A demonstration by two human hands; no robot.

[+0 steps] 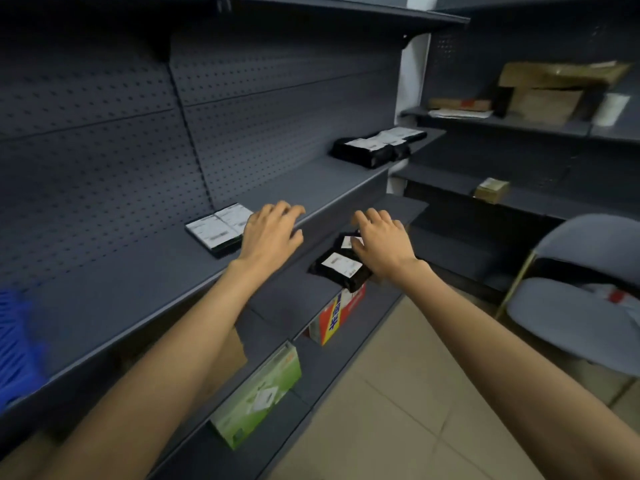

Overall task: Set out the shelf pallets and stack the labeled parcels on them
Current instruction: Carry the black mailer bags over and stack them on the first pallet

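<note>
Right hand [381,245], fingers spread and holding nothing, reaches over the black labeled parcels [341,268] on the lower shelf [294,299] — left hand [270,235], likewise spread, hovers beside a flat parcel [220,228]. Likely the gathering step; next, each hand must close squarely on a parcel.

We see dark grey shelves [138,289] backed by a matching grey panel [104,150] dotted with even rows of small holes. The parcels [360,150] are black with white labels. At the shelf's left edge a pallet [17,341] shows bright blue. Below are a green-and-white box [259,393] and a red and yellow box [337,317]. The floor tiles [398,410] are beige.
</note>
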